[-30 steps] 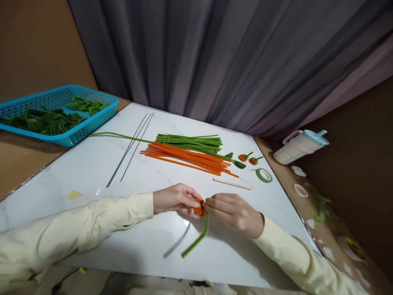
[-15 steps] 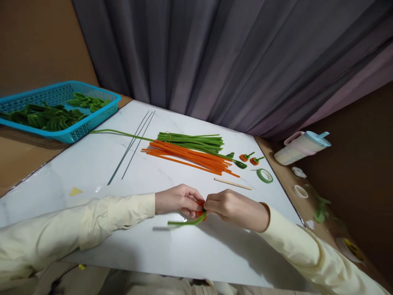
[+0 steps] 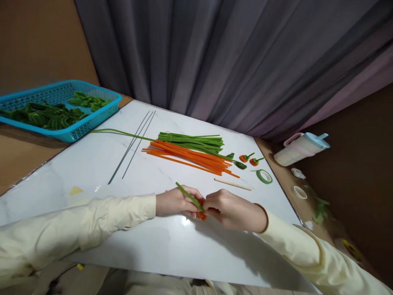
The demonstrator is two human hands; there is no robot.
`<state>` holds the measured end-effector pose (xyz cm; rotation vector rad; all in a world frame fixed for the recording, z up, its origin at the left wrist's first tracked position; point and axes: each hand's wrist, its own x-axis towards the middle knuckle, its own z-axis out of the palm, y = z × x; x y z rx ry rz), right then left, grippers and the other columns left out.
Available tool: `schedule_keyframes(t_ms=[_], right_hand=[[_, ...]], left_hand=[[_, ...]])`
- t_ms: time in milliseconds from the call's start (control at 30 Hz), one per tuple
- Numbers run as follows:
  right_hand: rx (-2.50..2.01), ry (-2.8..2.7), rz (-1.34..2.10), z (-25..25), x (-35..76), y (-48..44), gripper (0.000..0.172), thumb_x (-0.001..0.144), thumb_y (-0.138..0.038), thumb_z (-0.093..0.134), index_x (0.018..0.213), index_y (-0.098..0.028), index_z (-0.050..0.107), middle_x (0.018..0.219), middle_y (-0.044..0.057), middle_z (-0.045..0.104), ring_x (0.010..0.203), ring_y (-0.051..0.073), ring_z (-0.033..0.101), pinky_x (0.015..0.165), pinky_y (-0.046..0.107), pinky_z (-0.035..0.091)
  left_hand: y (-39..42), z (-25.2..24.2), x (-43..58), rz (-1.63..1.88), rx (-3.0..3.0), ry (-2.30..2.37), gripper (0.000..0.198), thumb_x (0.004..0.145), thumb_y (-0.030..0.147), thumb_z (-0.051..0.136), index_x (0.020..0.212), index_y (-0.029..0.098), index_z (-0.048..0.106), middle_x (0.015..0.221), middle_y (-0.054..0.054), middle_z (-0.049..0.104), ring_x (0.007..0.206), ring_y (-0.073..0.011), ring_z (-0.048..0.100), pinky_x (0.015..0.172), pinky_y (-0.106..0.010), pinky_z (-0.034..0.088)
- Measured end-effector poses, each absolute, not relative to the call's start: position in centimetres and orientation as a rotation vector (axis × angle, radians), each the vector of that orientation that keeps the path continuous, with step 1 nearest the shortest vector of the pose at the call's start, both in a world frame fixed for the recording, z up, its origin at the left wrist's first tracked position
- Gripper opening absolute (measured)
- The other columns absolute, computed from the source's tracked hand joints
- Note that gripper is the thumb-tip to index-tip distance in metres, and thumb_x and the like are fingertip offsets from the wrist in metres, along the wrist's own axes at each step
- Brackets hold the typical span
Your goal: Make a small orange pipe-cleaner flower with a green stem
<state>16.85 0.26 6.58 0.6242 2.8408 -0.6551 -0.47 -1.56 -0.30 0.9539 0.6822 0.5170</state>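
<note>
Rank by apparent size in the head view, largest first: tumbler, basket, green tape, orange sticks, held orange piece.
1. Basket, though cut off by the frame
2. Orange sticks, as a bundle
3. Tumbler
4. Green tape
Unranked: held orange piece, partly hidden.

The one head-worn camera looks forward and down from above and behind the fingers (image 3: 211,200), near enough that the sleeves (image 3: 123,215) run in from the lower sides toward them. Its wide view spans the white tabletop (image 3: 159,250) around the fingers and reaches the grey curtain (image 3: 196,61) well beyond them.
</note>
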Motion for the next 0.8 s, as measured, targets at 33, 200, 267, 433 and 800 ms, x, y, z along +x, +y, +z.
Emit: schedule_keyframes(t_ms=[33, 200, 267, 433, 800], right_hand=[[0.631, 2.838, -0.684, 6.6, 16.9, 0.2, 0.021, 0.073, 0.002, 0.048, 0.068, -0.011, 0.064, 0.065, 0.005, 0.062, 0.054, 0.009, 0.048, 0.052, 0.019, 0.034], [0.738, 2.769, -0.813, 6.5, 17.2, 0.5, 0.018, 0.077, -0.005, 0.052, 0.070, -0.013, 0.067, 0.063, 0.004, 0.064, 0.050, 0.008, 0.048, 0.051, 0.018, 0.034], [0.791, 2.745, -0.829, 6.5, 17.3, 0.7, 0.018, 0.078, -0.008, 0.052, 0.070, -0.013, 0.068, 0.062, 0.004, 0.064, 0.049, 0.007, 0.047, 0.050, 0.018, 0.033], [0.834, 2.672, -0.895, 6.8, 17.2, 1.0, 0.019, 0.075, -0.005, 0.051, 0.072, -0.012, 0.069, 0.060, 0.002, 0.062, 0.048, 0.006, 0.042, 0.049, 0.018, 0.031], [1.167, 2.523, -0.975, 6.6, 16.1, 0.5, 0.018, 0.067, -0.004, 0.051, 0.056, -0.012, 0.063, 0.043, -0.005, 0.044, 0.042, 0.005, 0.031, 0.044, 0.017, 0.027]], left_hand=[[-1.6, -0.4, -0.5, 0.518, 0.967, 0.685, 0.025, 0.063, 0.022, 0.072, 0.082, 0.012, 0.060, 0.069, -0.002, 0.065, 0.059, -0.0104, 0.058, 0.062, -0.025, 0.046], [-1.7, -0.6, -0.3, 0.550, 0.969, 0.662, 0.021, 0.063, 0.019, 0.069, 0.080, 0.012, 0.059, 0.066, -0.002, 0.064, 0.059, -0.0113, 0.058, 0.061, -0.026, 0.047], [-1.7, -0.7, -0.3, 0.568, 0.961, 0.660, 0.022, 0.064, 0.020, 0.069, 0.081, 0.012, 0.058, 0.068, -0.002, 0.064, 0.060, -0.0116, 0.059, 0.061, -0.026, 0.047], [-1.7, -0.8, -0.3, 0.568, 1.013, 0.651, 0.025, 0.065, 0.025, 0.071, 0.083, 0.013, 0.058, 0.069, -0.001, 0.062, 0.060, -0.0104, 0.057, 0.060, -0.024, 0.046], [-2.4, -1.8, -0.2, 0.652, 1.418, 0.762, 0.014, 0.076, 0.024, 0.058, 0.083, 0.012, 0.057, 0.070, -0.003, 0.059, 0.065, -0.0128, 0.054, 0.062, -0.024, 0.043]])
